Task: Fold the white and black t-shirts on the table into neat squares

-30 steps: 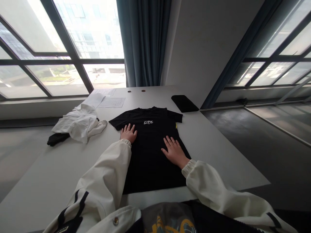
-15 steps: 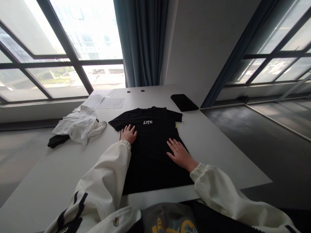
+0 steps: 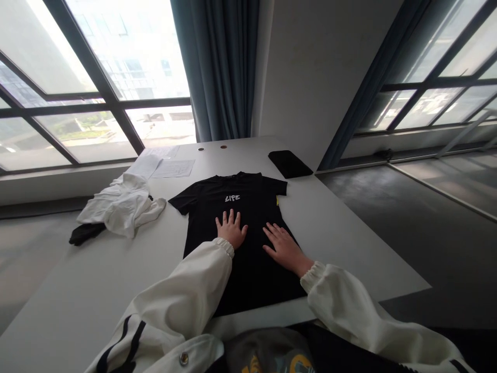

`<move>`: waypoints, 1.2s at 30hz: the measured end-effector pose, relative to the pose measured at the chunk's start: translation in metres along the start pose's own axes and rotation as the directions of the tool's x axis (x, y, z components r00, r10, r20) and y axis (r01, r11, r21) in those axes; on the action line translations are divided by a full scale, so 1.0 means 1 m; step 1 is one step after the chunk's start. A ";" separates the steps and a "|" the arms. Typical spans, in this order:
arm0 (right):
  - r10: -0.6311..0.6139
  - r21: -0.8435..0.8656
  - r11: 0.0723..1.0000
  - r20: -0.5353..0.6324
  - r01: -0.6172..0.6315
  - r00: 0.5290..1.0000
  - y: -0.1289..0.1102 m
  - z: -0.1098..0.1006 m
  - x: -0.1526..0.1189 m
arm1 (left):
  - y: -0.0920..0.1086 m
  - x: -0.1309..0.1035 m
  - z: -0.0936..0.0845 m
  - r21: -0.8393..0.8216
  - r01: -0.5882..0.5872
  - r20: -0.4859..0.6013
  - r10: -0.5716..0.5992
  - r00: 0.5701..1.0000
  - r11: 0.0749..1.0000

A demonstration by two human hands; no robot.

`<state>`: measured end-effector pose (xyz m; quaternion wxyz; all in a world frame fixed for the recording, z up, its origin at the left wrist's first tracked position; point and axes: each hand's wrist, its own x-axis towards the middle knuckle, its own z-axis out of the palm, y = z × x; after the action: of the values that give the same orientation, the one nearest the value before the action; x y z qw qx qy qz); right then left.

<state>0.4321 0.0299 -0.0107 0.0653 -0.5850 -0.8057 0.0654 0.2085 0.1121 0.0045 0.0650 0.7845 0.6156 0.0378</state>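
Note:
A black T-shirt [image 3: 248,269] with white lettering on its chest lies spread out on the white table, its collar toward the window side. My left hand [image 3: 232,230] rests on the middle of the shirt just below the lettering, fingers spread. Flat on the shirt's right part is my right hand [image 3: 285,248], its fingers extended, near the side edge. Neither hand grips any cloth. A small yellow bit [image 3: 277,200] shows at the shirt's right side, below the sleeve.
Crumpled white clothes [image 3: 122,204] with a black piece [image 3: 87,233] under them lie at the table's left edge. Papers [image 3: 173,168] are behind them. A folded black item [image 3: 290,163] sits at the back right of the white table [image 3: 349,248]. Beyond are windows and a curtain [image 3: 221,67].
My left hand has moved right, from the shirt's left edge to its middle. My right hand stays at nearly the same place on the shirt. The view has shifted slightly.

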 end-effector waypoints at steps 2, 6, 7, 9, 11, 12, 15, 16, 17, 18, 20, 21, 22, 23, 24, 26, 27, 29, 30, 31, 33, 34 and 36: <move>0.002 0.002 1.000 -0.004 -0.002 1.000 0.000 0.001 0.000 | -0.006 -0.008 0.001 0.006 -0.037 -0.023 0.037 0.999 0.999; 0.007 0.014 1.000 -0.023 -0.007 1.000 0.001 0.004 0.001 | -0.009 -0.039 0.005 0.027 -0.143 -0.041 0.144 0.989 0.989; 0.005 0.019 1.000 -0.026 -0.005 1.000 0.002 0.005 0.001 | -0.007 -0.050 0.006 0.033 -0.167 -0.047 0.169 0.984 0.985; 0.001 0.026 1.000 -0.031 -0.001 1.000 0.003 0.006 0.001 | -0.004 -0.074 0.011 0.041 -0.225 -0.062 0.227 0.972 0.974; -0.003 0.030 1.000 -0.035 0.004 0.999 0.003 0.007 0.001 | -0.002 -0.098 0.014 0.040 -0.307 -0.070 0.309 0.948 0.951; -0.004 0.031 1.000 -0.037 0.005 0.999 0.003 0.007 0.001 | -0.002 -0.108 0.014 0.035 -0.351 -0.068 0.352 0.933 0.936; -0.003 0.029 1.000 -0.043 0.004 0.999 0.004 0.007 0.001 | -0.007 -0.127 0.011 0.006 -0.441 -0.042 0.441 0.897 0.898; -0.002 0.028 1.000 -0.046 0.003 0.999 0.004 0.007 0.001 | -0.009 -0.129 0.008 -0.005 -0.453 -0.031 0.452 0.891 0.892; -0.002 0.026 1.000 -0.049 0.003 0.999 0.004 0.008 0.002 | -0.011 -0.130 0.006 -0.015 -0.457 -0.024 0.457 0.889 0.889; -0.003 0.023 1.000 -0.050 0.004 0.999 0.003 0.008 0.002 | -0.012 -0.130 0.004 -0.023 -0.457 -0.018 0.457 0.889 0.889; -0.006 0.014 1.000 -0.048 0.006 0.999 0.003 0.008 0.001 | -0.012 -0.129 0.000 -0.030 -0.446 -0.011 0.446 0.895 0.895; -0.009 0.010 1.000 -0.046 0.009 0.999 0.003 0.008 0.000 | -0.012 -0.128 -0.002 -0.033 -0.439 -0.006 0.439 0.899 0.898; -0.014 0.007 1.000 -0.047 0.014 0.999 0.003 0.009 -0.003 | -0.011 -0.128 -0.003 -0.036 -0.432 -0.001 0.432 0.902 0.901; -0.022 0.006 1.000 -0.048 0.023 0.999 0.003 0.009 -0.006 | -0.010 -0.127 -0.004 -0.040 -0.426 0.005 0.426 0.905 0.904; -0.034 0.008 0.999 -0.050 0.034 0.998 0.003 0.010 -0.010 | -0.009 -0.127 -0.005 -0.046 -0.421 0.008 0.422 0.907 0.906; -0.064 0.022 0.998 -0.054 0.066 0.996 0.005 0.010 -0.020 | -0.009 -0.127 -0.007 -0.057 -0.423 0.013 0.424 0.905 0.904; -0.079 0.033 0.996 -0.058 0.081 0.995 0.006 0.010 -0.026 | -0.009 -0.127 -0.008 -0.065 -0.433 0.012 0.435 0.900 0.899; -0.100 0.058 0.993 -0.072 0.105 0.992 0.008 0.006 -0.035 | -0.011 -0.127 -0.008 -0.088 -0.487 0.016 0.490 0.872 0.869; -0.106 0.073 0.991 -0.085 0.112 0.991 0.009 0.002 -0.038 | -0.012 -0.127 -0.008 -0.104 -0.525 0.021 0.530 0.848 0.845; -0.108 0.088 0.989 -0.098 0.116 0.989 0.009 -0.002 -0.038 | -0.012 -0.127 -0.007 -0.119 -0.565 0.027 0.571 0.820 0.817; -0.107 0.113 0.986 -0.123 0.121 0.987 0.008 -0.014 -0.034 | -0.012 -0.129 -0.006 -0.140 -0.626 0.038 0.636 0.771 0.767; -0.109 0.120 0.985 -0.135 0.125 0.985 0.006 -0.019 -0.029 | -0.011 -0.131 -0.005 -0.145 -0.642 0.041 0.653 0.756 0.753; -0.120 0.117 0.983 -0.154 0.139 0.981 0.000 -0.030 -0.014 | -0.009 -0.135 -0.005 -0.150 -0.654 0.045 0.666 0.745 0.741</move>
<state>0.4417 0.0172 0.0179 0.1653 -0.5292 -0.8294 0.0692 0.1671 -0.0163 0.0111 0.1256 0.9468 0.2904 0.0592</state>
